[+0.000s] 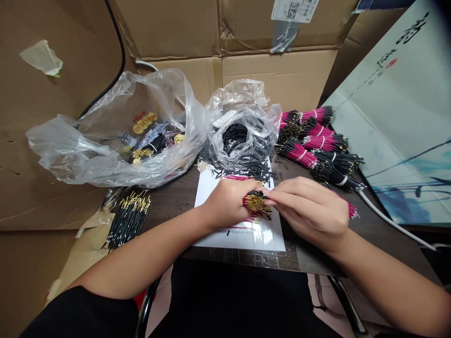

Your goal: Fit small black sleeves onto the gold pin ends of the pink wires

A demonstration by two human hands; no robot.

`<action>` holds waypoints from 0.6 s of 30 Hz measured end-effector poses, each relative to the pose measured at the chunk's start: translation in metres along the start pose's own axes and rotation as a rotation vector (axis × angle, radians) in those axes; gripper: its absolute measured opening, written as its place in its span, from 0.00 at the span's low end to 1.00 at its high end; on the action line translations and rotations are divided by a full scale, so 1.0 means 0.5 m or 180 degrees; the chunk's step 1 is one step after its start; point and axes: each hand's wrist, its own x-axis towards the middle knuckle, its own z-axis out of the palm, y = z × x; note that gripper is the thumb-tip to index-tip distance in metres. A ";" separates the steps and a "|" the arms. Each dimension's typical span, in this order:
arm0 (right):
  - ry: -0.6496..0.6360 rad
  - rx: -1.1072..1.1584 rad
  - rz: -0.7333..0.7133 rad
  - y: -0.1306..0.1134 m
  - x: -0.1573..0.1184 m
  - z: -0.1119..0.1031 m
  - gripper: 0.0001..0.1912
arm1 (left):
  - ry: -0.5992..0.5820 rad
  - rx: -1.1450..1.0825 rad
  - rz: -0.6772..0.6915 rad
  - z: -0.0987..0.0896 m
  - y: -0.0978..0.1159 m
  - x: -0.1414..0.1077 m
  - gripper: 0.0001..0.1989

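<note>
My left hand (229, 202) is closed around a bundle of wires (256, 205) whose gold pin ends point to the right. The fingers of my right hand (312, 211) are pinched at the upper edge of those ends, by a small black sleeve (259, 193); my fingertips partly hide what they grip. Both hands are over a white printed sheet (207, 239). Loose black sleeves (255, 171) and some pink wires lie just beyond my hands. Behind them, an open clear plastic bag (262, 136) holds many short black sleeves (235, 137).
On the left a larger clear bag (88, 164) contains gold-tipped wires. Black gold-tipped wires (128, 220) lie at the table's left side. Tied pink and black wire bundles (322, 145) are piled at right, near a white cable (391, 220). Cardboard (278, 77) walls the back.
</note>
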 end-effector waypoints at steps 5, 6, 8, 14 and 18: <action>0.0081 -0.0159 -0.0087 -0.002 -0.004 0.011 0.29 | -0.0467 -0.1269 -0.0765 0.001 0.022 0.009 0.07; 0.0078 -0.0174 -0.0082 -0.001 -0.004 0.013 0.29 | -0.0583 -0.1562 -0.0952 0.001 0.025 0.010 0.07; 0.0053 -0.0195 -0.0002 0.003 -0.004 0.015 0.29 | -0.0769 -0.2058 -0.1310 0.002 0.029 0.013 0.09; -0.0123 -0.0442 0.0059 0.014 -0.004 0.014 0.29 | -0.0801 -0.2515 -0.1883 0.003 0.030 0.019 0.12; -0.0227 -0.0554 -0.0115 0.016 -0.002 0.013 0.30 | -0.0769 -0.2577 -0.1989 -0.002 0.035 0.023 0.13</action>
